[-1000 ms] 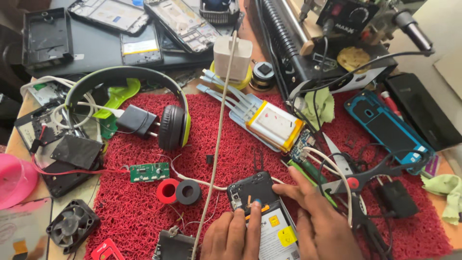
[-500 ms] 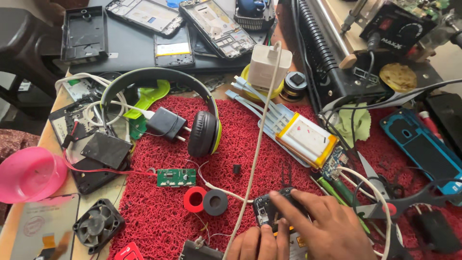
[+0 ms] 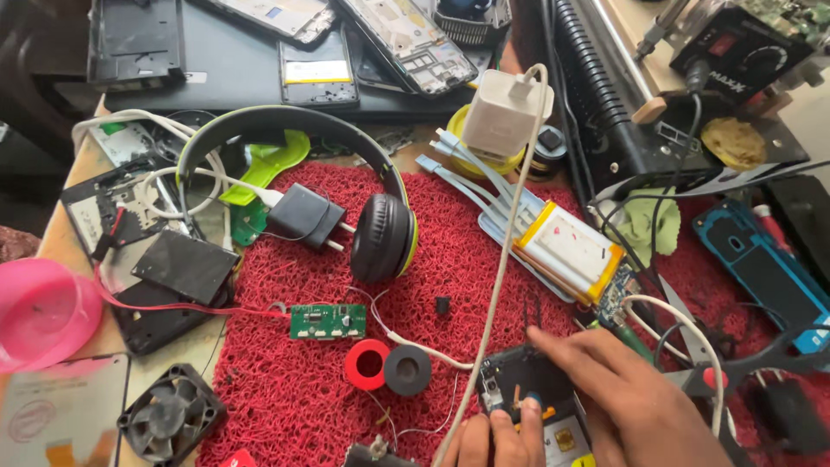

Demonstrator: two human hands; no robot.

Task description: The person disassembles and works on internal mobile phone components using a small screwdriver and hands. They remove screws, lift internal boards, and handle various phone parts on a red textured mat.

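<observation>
Opened dark phone body with exposed board (image 3: 529, 385) lies on red looped mat (image 3: 467, 285), bottom centre. Left hand (image 3: 497, 441) fingers pinch its lower edge; right hand (image 3: 627, 393) fingers spread flat across it. Step: steadying, probing internals. Next calls for fine fingertip control.

A red looped mat (image 3: 484, 285) covers the table. The headphones (image 3: 380, 235) are black with a lime-green trim. A small circuit board (image 3: 328, 321) is green with white components. Beside it lie a red tape ring (image 3: 367, 364) and a dark grey ring (image 3: 407, 370). The battery pack (image 3: 568, 251) is silvery white, edged in yellow (faint pink smudges mark its face). The charger (image 3: 504, 113) and its cable are white. A bowl (image 3: 39, 313) at the edge is pink. The phone frame (image 3: 765, 270) is blue and black. The opened phone (image 3: 527, 385) under the right hand (image 3: 635, 406) is black inside, with yellow stickers lower down.
</observation>
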